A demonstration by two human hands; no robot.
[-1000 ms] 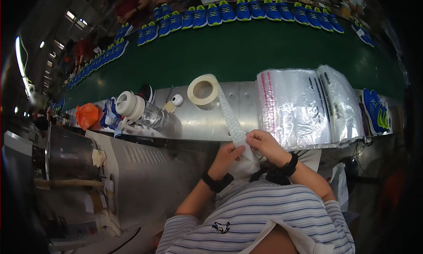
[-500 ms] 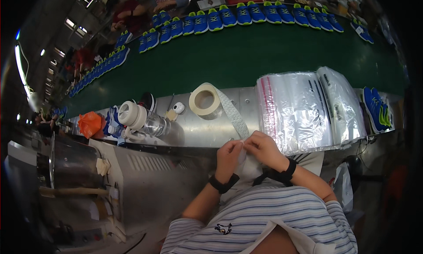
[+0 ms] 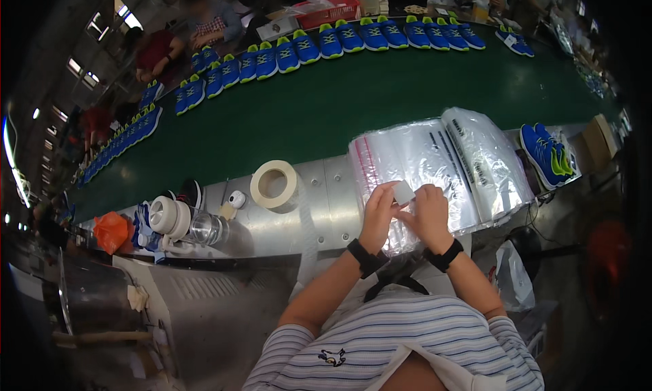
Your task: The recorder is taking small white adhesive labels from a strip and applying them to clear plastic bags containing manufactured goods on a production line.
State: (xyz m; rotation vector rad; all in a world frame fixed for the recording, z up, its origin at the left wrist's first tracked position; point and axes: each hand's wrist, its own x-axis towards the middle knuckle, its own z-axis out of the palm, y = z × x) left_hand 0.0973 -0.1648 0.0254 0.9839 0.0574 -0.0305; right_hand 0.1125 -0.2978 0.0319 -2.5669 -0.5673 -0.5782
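Between the fingertips of both hands is a small white square sticker (image 3: 403,193), held above a stack of clear plastic bags (image 3: 414,146). My left hand (image 3: 377,218) pinches the sticker's left edge with fingers closed. At its right edge, my right hand (image 3: 429,218) is also closed, its thumb pointing toward the left hand. To the left, a cream roll of stickers (image 3: 292,187) lies on the metal ledge, and its pale strip (image 3: 307,225) hangs over the front edge.
A green belt (image 3: 285,113) runs across, with blue shoes (image 3: 305,48) lined along its far side. Left on the ledge are a clear bottle (image 3: 207,227), a white earbud case (image 3: 236,199) and an orange bag (image 3: 112,229). Blue shoes (image 3: 541,157) stand right of the bags. Several people sit opposite.
Both hands have moved from the strip's end at the ledge edge up and right over the bags, now with a loose sticker between them. The strip has dropped over the edge.
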